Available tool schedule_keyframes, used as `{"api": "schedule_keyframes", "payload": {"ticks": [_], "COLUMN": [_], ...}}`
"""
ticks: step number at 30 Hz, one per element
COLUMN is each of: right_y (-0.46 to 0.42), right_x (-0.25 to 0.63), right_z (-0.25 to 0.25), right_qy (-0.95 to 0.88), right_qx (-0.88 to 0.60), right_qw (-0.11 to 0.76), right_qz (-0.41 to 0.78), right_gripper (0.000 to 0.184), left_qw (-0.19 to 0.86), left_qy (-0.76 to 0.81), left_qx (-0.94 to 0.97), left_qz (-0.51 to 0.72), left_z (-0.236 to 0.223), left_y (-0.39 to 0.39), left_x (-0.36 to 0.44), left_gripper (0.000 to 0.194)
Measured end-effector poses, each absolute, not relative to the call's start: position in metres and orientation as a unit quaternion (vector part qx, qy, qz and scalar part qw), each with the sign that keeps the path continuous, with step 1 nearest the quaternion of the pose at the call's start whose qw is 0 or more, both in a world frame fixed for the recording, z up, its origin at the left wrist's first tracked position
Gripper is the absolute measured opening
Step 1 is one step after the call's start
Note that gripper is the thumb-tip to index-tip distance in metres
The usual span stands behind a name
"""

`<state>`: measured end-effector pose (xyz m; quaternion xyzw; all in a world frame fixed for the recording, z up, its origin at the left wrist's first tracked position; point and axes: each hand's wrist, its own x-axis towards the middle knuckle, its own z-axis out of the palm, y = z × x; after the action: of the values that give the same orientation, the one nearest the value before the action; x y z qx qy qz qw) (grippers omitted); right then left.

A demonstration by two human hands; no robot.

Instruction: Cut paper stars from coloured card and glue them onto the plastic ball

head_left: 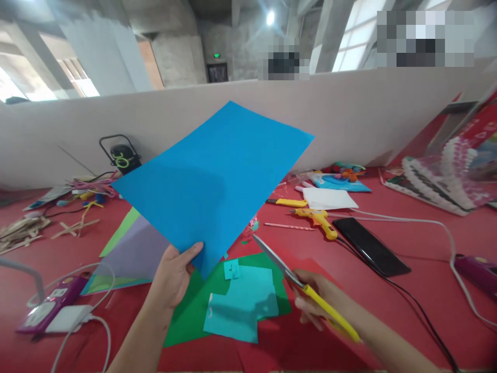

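A sheet of blue paper (pixel 221 176) is pinched near its lower corner by my left hand (pixel 176 272), thumb on the front. It is held up above the table at a tilt. My right hand (pixel 310 298) is closed around a pair of scissors (pixel 283 267) with yellow handles. The blades point up and left, apart from the blue sheet. Below and between my hands lie cut turquoise paper pieces (pixel 243 305) on a green sheet (pixel 186 326). Red paper (pixel 306 342) lies under my right hand. Left of my left hand are purple paper (pixel 135 248) and light green paper (pixel 120 233).
To the right lie a yellow glue gun (pixel 318 220), a yellow box cutter (pixel 291 202), a striped pencil (pixel 289 226) and a black phone (pixel 370 246). A purple power strip (pixel 54 305) with cables sits at left. Sticks (pixel 23 233) lie beyond it. A white partition (pixel 70 140) stands behind.
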<state>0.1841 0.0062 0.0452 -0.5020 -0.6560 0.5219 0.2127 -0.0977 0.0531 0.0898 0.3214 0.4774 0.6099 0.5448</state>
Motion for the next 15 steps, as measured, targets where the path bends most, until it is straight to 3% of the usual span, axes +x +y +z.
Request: {"api": "schedule_keyframes", "payload": {"ticks": [6, 15], "right_y": [0.0, 0.007], "right_x": [0.177, 0.17], "right_z": [0.07, 0.073], "right_qy": [-0.681, -0.687], "right_qx": [-0.488, -0.493], "right_qw": [0.228, 0.223], "right_qz": [0.496, 0.485], "right_gripper": [0.04, 0.039], "left_qw": [0.48, 0.404], "left_qy": [0.46, 0.498], "left_qx": [0.379, 0.464], "left_qz": [0.643, 0.611], "left_z": [0.1, 0.096], "left_y": [0.073, 0.077], "left_x": [-0.087, -0.074], "left_gripper": [0.049, 0.037]}}
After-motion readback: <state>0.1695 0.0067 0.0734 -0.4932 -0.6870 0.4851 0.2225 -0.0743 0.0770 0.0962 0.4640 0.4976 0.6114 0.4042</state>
